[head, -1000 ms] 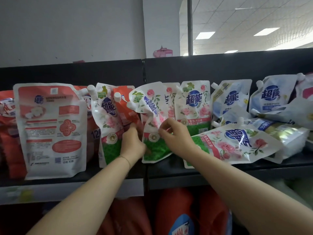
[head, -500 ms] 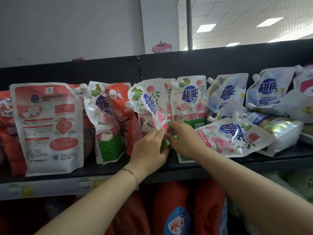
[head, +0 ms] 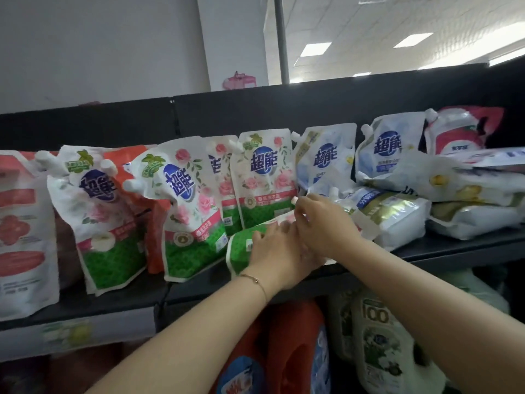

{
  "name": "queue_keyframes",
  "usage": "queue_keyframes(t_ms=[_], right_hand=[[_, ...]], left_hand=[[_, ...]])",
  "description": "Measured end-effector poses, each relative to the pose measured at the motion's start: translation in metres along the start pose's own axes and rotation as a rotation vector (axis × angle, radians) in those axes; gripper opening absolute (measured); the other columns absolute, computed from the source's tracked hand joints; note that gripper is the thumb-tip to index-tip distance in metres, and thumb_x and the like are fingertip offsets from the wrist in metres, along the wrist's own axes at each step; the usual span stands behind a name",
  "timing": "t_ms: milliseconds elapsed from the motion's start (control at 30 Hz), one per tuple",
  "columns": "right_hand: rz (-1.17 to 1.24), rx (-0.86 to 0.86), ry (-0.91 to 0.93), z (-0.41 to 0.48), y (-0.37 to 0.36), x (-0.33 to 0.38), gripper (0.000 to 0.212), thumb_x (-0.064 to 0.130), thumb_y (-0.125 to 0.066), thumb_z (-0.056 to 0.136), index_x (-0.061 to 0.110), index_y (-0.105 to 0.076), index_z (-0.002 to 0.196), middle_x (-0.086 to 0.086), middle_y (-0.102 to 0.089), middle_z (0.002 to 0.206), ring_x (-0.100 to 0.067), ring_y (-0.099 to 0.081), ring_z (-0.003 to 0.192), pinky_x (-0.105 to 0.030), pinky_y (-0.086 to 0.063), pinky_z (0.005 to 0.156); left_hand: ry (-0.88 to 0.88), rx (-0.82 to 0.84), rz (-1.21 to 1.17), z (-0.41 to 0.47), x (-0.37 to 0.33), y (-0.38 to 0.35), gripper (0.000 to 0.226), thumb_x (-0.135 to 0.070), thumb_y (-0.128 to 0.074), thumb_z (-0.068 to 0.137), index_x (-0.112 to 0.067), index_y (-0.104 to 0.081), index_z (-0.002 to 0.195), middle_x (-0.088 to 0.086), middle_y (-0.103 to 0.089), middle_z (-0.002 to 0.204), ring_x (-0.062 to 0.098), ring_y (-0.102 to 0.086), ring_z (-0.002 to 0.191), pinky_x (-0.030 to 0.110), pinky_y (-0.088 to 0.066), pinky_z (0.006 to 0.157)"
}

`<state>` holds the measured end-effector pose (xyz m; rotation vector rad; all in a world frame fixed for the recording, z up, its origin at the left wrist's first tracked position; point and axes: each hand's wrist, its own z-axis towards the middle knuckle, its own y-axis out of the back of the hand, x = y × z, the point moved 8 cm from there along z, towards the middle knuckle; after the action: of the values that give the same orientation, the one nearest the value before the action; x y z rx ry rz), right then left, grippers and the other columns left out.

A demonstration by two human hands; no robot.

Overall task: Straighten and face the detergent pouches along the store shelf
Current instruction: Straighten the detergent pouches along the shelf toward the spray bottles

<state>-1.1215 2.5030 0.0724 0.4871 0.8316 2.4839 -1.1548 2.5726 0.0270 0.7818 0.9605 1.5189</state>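
Detergent pouches crowd a black shelf [head: 454, 250]. A rose-print pouch [head: 241, 247] lies on its side at the front, its green bottom end pointing left. My left hand [head: 279, 253] grips its middle, and my right hand [head: 322, 223] pinches its upper edge just to the right. Behind them a rose pouch [head: 264, 177] stands upright and faces front. Two more rose pouches [head: 184, 203] [head: 93, 214] lean to the left, with an orange pouch [head: 139, 206] wedged between them. Most of the lying pouch is hidden under my hands.
Blue pouches [head: 326, 157] [head: 389, 146] stand at the back right. Several pouches lie flat in a pile [head: 468, 191] on the right, one gold-banded [head: 397, 211]. A red-and-white pouch [head: 20, 231] shows its back at far left. Large bottles [head: 380, 345] fill the shelf below.
Both hands have left the leaning rose pouch and moved right onto the pouch that lies on its side. The view has swung to the right.
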Motion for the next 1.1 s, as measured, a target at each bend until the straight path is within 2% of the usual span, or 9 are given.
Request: queue_keyframes(t_ms=[100, 200, 367, 533, 633, 700, 800, 933, 1100], right_hand=[[-0.033, 0.0, 0.035, -0.005, 0.012, -0.022, 0.017, 0.023, -0.051, 0.093, 0.009, -0.061, 0.092, -0.006, -0.058, 0.096, -0.026, -0.052, 0.085, -0.037, -0.042, 0.068], [-0.048, -0.009, 0.11, -0.01, 0.017, -0.037, 0.017, 0.021, -0.053, 0.091, 0.008, -0.062, 0.089, -0.008, -0.06, 0.094, -0.03, -0.054, 0.087, -0.04, -0.045, 0.073], [-0.06, -0.07, 0.205, -0.003, 0.023, -0.046, 0.02, 0.025, -0.05, 0.083, 0.01, -0.063, 0.081, -0.005, -0.059, 0.088, -0.03, -0.054, 0.086, -0.041, -0.044, 0.072], [0.003, -0.156, 0.276, 0.003, 0.035, -0.036, 0.027, 0.028, -0.045, 0.081, 0.009, -0.065, 0.085, -0.009, -0.06, 0.104, -0.031, -0.053, 0.099, -0.043, -0.049, 0.077], [0.012, -0.19, 0.372, 0.005, 0.037, -0.022, 0.03, 0.022, -0.054, 0.079, 0.009, -0.064, 0.105, -0.013, -0.058, 0.12, -0.03, -0.045, 0.113, -0.044, -0.05, 0.081], [0.002, -0.178, 0.409, 0.008, 0.035, -0.011, 0.04, 0.016, -0.062, 0.075, 0.008, -0.062, 0.113, -0.014, -0.055, 0.126, -0.032, -0.044, 0.117, -0.045, -0.049, 0.081], [0.035, -0.158, 0.403, 0.013, 0.029, 0.004, 0.029, 0.016, -0.057, 0.075, 0.008, -0.062, 0.102, -0.013, -0.056, 0.121, -0.035, -0.051, 0.112, -0.048, -0.05, 0.081], [0.011, 0.003, 0.381, 0.019, 0.007, 0.019, 0.023, 0.025, -0.05, 0.085, 0.01, -0.061, 0.099, -0.007, -0.055, 0.111, -0.029, -0.05, 0.102, -0.046, -0.045, 0.084], [0.058, 0.511, 0.244, 0.005, -0.038, 0.034, 0.031, 0.042, -0.053, 0.092, 0.021, -0.055, 0.114, 0.0, -0.061, 0.111, -0.022, -0.057, 0.096, -0.034, -0.047, 0.078]], left_hand=[[0.144, 0.025, -0.036, 0.014, -0.015, -0.011, 0.071, -0.071, -0.05, 0.076, -0.031, -0.039, 0.133, -0.003, -0.042, 0.139, 0.034, -0.033, 0.131, 0.054, -0.026, 0.102], [0.18, -0.092, 0.072, 0.023, -0.021, -0.01, 0.04, -0.049, -0.048, 0.091, -0.027, -0.048, 0.125, -0.001, -0.047, 0.131, 0.028, -0.036, 0.126, 0.045, -0.029, 0.099], [0.202, -0.119, 0.066, 0.033, -0.024, -0.003, 0.028, -0.031, -0.037, 0.099, -0.023, -0.063, 0.099, -0.002, -0.052, 0.111, 0.027, -0.04, 0.116, 0.042, -0.035, 0.093], [0.313, -0.27, -0.092, 0.046, -0.003, 0.018, 0.03, -0.036, -0.04, 0.096, -0.028, -0.053, 0.071, -0.002, -0.059, 0.098, 0.028, -0.047, 0.109, 0.042, -0.041, 0.081], [0.435, -0.455, -0.404, 0.048, 0.026, 0.032, 0.054, -0.06, -0.035, 0.095, -0.02, -0.061, 0.069, 0.003, -0.063, 0.079, 0.029, -0.058, 0.082, 0.035, -0.042, 0.068], [0.493, -0.569, -0.725, 0.045, 0.044, 0.043, 0.054, -0.061, -0.042, 0.093, -0.019, -0.057, 0.063, 0.004, -0.059, 0.068, 0.025, -0.056, 0.069, 0.035, -0.043, 0.066], [0.614, -0.692, -1.09, 0.037, 0.071, 0.051, 0.049, -0.056, -0.051, 0.091, -0.012, -0.06, 0.072, 0.007, -0.063, 0.074, 0.024, -0.059, 0.074, 0.037, -0.049, 0.074], [0.728, -0.804, -1.359, 0.025, 0.091, 0.05, 0.04, -0.046, -0.045, 0.099, -0.01, -0.06, 0.089, 0.002, -0.065, 0.082, 0.019, -0.064, 0.078, 0.03, -0.051, 0.07], [0.789, -0.917, -1.153, 0.004, 0.108, 0.071, 0.029, -0.027, -0.033, 0.105, -0.011, -0.053, 0.093, 0.001, -0.059, 0.095, 0.017, -0.057, 0.089, 0.027, -0.039, 0.081]])
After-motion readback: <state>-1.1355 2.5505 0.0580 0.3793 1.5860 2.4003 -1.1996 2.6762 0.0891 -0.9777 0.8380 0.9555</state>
